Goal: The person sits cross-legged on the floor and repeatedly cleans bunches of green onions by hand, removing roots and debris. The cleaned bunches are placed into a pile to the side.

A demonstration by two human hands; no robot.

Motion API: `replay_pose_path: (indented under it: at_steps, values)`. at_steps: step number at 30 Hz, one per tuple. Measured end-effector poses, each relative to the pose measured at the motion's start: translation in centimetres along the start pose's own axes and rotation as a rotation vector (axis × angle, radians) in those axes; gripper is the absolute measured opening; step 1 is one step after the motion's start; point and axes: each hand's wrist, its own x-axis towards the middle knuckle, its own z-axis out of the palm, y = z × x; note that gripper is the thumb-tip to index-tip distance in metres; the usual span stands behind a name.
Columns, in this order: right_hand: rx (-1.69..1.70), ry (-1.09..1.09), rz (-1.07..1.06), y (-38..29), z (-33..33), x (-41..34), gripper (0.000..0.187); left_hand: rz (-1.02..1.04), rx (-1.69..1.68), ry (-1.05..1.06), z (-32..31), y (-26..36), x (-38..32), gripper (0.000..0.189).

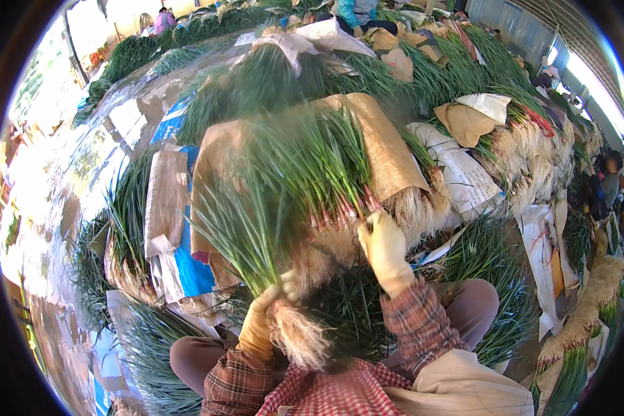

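My left hand (264, 316), in a pale yellow glove, is closed around a bunch of spring onions (252, 244). The bunch's pale root ends (297, 333) point down towards my lap, and its green leaves rise up and to the left. In a matching glove, my right hand (387, 249) has its fingers curled at the lower stem of a spring onion (361, 208). That stem is at the right end of a row of loose spring onions (317, 171) spread on brown sacking (390, 151). Their reddish-white stems and roots face me.
Blue and white plastic sacking (193, 275) lies at the left. More rooted onions are heaped at the right (530, 156). Loose green leaves (361, 307) cover the ground before my crossed legs. Other people sit at the back (364, 18) and far right (608, 182). Wet floor (83, 208) stretches left.
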Motion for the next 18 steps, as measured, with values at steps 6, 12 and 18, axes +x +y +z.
replay_pose_path:
  at_steps: [6, 12, 18]
  values:
    - [0.434, -0.024, -0.495, -3.8, 1.3, -11.7, 0.010, -0.088, 0.208, -0.049, 0.0, -1.5, 0.9, 0.046]
    - [0.015, -0.496, -0.079, 1.0, 3.8, -13.6, 0.018, 0.050, 0.131, 0.008, -0.4, -1.4, 0.3, 0.032]
    - [0.925, -0.900, 0.140, 1.0, 4.4, -10.4, 0.042, 0.038, -0.080, -0.032, -1.1, -1.1, -0.9, 0.036]
